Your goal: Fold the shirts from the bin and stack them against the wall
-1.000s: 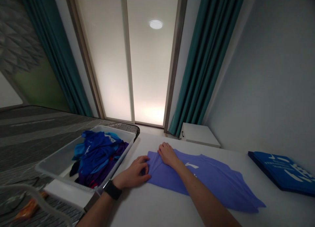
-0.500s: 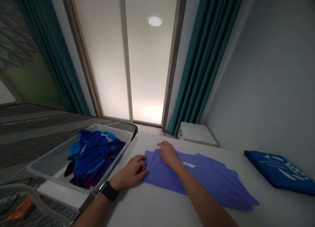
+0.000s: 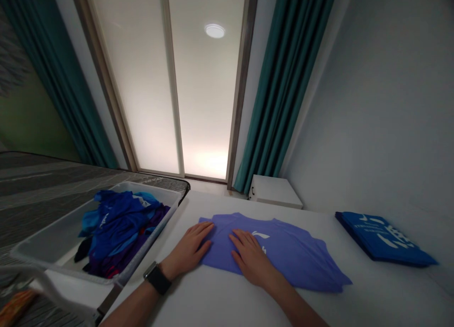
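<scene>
A purple T-shirt (image 3: 298, 256) with a white print lies spread on the white table, its wide side toward the right. My left hand (image 3: 189, 249), with a dark watch on the wrist, rests flat on the shirt's left end, fingers stretched out. Beside it, my right hand (image 3: 250, 256) lies flat on the cloth just left of the white print, its fingers extended. Neither hand grips the fabric. The shirt parts under both palms are hidden.
To the left stands a clear plastic bin (image 3: 39, 244) with a heap of blue and purple clothes (image 3: 120, 228). A stack of folded blue shirts (image 3: 385, 237) lies at the table's right. Behind the white table (image 3: 198, 298) is a low white cabinet (image 3: 275, 190).
My right hand has come down from the shirt's far edge to its middle and flattened. The left hand has opened out onto the cloth. The view has turned slightly right.
</scene>
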Available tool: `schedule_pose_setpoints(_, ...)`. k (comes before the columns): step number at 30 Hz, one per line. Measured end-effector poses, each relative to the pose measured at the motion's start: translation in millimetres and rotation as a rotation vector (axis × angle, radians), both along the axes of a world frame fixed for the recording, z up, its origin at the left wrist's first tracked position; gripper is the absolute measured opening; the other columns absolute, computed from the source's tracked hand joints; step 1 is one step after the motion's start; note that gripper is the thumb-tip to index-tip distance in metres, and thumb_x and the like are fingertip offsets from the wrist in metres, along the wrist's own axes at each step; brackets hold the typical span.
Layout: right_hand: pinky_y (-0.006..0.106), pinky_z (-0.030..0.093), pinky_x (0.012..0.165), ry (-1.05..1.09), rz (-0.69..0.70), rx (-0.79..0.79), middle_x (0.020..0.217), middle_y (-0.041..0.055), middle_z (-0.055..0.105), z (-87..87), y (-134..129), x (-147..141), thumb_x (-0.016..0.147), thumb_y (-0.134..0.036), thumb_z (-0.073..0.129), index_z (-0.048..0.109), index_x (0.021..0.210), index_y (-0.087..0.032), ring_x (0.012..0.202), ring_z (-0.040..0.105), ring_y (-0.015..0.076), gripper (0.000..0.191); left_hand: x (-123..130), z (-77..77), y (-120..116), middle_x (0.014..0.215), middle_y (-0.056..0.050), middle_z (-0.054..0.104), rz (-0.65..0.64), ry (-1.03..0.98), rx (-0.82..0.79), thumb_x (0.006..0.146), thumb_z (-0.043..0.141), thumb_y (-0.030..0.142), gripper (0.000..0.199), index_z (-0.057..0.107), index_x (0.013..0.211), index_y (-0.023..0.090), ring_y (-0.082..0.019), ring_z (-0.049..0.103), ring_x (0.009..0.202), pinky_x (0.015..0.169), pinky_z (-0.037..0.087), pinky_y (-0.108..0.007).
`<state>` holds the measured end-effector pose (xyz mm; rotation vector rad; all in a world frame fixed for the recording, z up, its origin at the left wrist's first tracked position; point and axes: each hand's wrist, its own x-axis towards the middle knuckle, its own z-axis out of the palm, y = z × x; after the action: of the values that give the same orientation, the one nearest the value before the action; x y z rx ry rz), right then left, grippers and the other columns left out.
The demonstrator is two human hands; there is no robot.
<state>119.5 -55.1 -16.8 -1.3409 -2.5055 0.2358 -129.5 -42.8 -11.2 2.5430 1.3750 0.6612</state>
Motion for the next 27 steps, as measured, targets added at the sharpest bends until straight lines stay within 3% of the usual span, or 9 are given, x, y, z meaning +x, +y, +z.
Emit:
schedule_pose_setpoints(9,0.045,0.025,0.117,0.023,-0.008,-0.032,0.148,0.0088,0.044,1.3,-5.2,0.2,0.097,-0.029,0.040,0.046,0.141,-0.020,0.137,0.037,0.0235,0.045,-7.3,-7.1,4.4,0.139,-0.007,0.055,0.020,-0.040,0.011,0.096,0.046,0.032,0.044,0.050,0.139,0.025,-0.024,0.051,0.127,0.109,0.041,-0.044)
schedule_pose_setpoints(22,0.045,0.025,0.117,0.054,-0.001,-0.023,0.147,0.0084,0.046,0.8,-4.7,1.1,0.097,-0.028,0.041,0.048,0.140,-0.020,0.136,0.038,0.0225,0.044,-6.2,-5.9,10.3,0.129,-0.010,0.060,0.059,-0.165,-0.030,0.096,0.042,0.034,0.039,0.056,0.131,0.022,-0.024,0.055,0.119,0.106,0.043,-0.043)
schedule_pose_setpoints(27,0.046,0.026,0.116,0.052,0.002,0.001,0.146,0.0089,0.047,-0.5,-4.9,0.5,0.096,-0.026,0.041,0.049,0.139,-0.021,0.136,0.039,0.0227,0.044,-4.5,-6.1,22.2,0.119,-0.010,0.064,0.115,-0.202,-0.048,0.093,0.045,0.030,0.035,0.058,0.124,0.020,-0.024,0.058,0.110,0.100,0.046,-0.043)
